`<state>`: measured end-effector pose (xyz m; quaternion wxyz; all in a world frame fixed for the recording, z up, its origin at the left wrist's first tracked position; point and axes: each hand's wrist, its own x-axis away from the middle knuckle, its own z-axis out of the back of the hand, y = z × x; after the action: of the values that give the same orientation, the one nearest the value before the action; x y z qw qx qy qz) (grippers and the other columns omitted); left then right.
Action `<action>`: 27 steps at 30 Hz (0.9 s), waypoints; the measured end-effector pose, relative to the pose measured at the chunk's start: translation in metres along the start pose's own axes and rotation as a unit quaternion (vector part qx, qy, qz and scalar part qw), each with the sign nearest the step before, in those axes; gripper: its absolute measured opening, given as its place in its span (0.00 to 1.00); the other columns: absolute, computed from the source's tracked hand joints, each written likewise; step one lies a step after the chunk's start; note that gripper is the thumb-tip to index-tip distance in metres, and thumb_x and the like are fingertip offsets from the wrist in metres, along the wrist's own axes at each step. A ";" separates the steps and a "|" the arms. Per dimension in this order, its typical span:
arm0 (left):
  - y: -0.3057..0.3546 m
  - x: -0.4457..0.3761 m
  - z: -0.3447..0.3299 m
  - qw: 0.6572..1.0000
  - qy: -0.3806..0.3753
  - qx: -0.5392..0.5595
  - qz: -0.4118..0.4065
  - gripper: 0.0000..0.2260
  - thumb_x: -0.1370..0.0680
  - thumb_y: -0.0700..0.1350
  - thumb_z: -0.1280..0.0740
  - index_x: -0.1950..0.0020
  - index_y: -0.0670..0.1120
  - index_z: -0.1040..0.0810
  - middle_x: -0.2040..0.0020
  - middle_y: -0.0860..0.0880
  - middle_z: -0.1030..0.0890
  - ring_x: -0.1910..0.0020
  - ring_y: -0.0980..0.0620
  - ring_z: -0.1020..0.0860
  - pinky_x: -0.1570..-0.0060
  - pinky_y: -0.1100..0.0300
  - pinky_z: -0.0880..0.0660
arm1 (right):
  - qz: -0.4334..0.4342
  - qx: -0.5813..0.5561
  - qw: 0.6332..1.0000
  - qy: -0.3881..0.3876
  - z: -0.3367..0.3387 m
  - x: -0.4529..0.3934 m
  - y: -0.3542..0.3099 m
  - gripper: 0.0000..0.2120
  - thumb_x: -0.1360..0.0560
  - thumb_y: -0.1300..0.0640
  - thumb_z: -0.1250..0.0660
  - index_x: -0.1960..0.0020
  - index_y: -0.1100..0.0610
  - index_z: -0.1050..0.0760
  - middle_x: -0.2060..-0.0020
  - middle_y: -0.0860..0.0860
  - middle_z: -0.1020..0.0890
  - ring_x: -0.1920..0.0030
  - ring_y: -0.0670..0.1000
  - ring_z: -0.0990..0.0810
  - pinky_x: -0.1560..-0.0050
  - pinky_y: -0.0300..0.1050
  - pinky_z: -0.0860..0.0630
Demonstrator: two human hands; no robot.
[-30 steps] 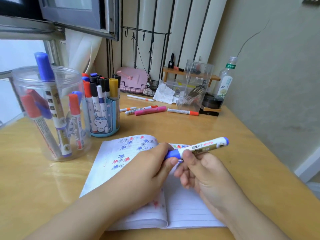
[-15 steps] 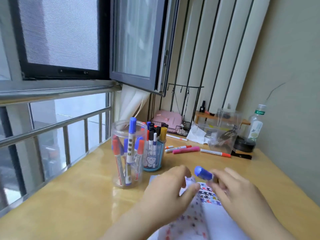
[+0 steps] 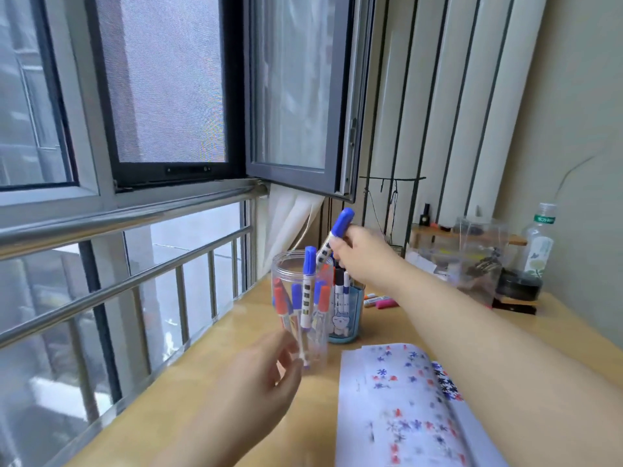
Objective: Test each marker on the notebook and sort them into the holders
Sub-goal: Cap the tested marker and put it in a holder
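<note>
My right hand [image 3: 362, 256] grips a blue-capped white marker [image 3: 338, 229], cap up, tilted over the rim of the clear round jar [image 3: 286, 264]. That jar holds several red- and blue-capped markers. Behind it stands a blue cup holder [image 3: 350, 310] with several thinner markers. My left hand [image 3: 259, 382] hovers by the jar's base with fingers apart and nothing in it. The open notebook [image 3: 404, 406] lies at the lower right, covered with red and blue scribbled stars.
Loose markers [image 3: 379, 301] lie on the wooden desk [image 3: 202, 399] behind the blue cup. At the back right are a clear plastic box [image 3: 478, 257], a bottle [image 3: 539, 244] and a dark round tin [image 3: 521, 286]. A window railing runs along the desk's left edge.
The view has tilted up and left. My right hand carried the capped blue marker from over the notebook up to the clear jar. My left hand let go and dropped toward the jar's base.
</note>
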<state>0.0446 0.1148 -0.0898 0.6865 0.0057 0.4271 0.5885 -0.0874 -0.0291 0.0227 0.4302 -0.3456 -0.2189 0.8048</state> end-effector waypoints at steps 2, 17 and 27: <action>-0.004 0.002 0.003 1.000 0.002 0.000 0.008 0.05 0.24 0.48 0.36 0.58 0.55 0.30 0.63 0.60 0.24 0.61 0.57 0.25 0.62 0.64 0.28 | -0.016 0.072 0.996 -0.057 -0.005 0.000 -0.001 0.10 0.19 0.51 0.44 0.45 0.55 0.28 0.62 0.49 0.26 0.59 0.51 0.26 0.59 0.44 0.29; 0.016 -0.024 -0.058 0.998 -0.045 0.012 -0.047 0.03 0.25 0.51 0.39 0.58 0.56 0.31 0.64 0.60 0.27 0.62 0.60 0.27 0.59 0.62 0.30 | -0.007 0.008 1.000 -0.002 0.015 0.048 0.063 0.05 0.21 0.54 0.39 0.49 0.47 0.25 0.56 0.45 0.21 0.58 0.42 0.24 0.51 0.41 0.25; 0.069 -0.083 -0.153 0.989 -0.091 0.006 -0.120 0.06 0.23 0.48 0.40 0.49 0.47 0.27 0.54 0.53 0.25 0.53 0.53 0.28 0.53 0.60 0.31 | -0.153 0.088 0.984 0.024 0.071 0.104 0.197 0.04 0.23 0.57 0.37 0.52 0.50 0.23 0.58 0.51 0.20 0.66 0.43 0.27 0.66 0.33 0.29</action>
<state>-0.0965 -0.0075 -0.1035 0.7880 0.0118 0.3638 0.4965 -0.2874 -0.0509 -0.0962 0.5817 -0.2880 -0.1875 0.7372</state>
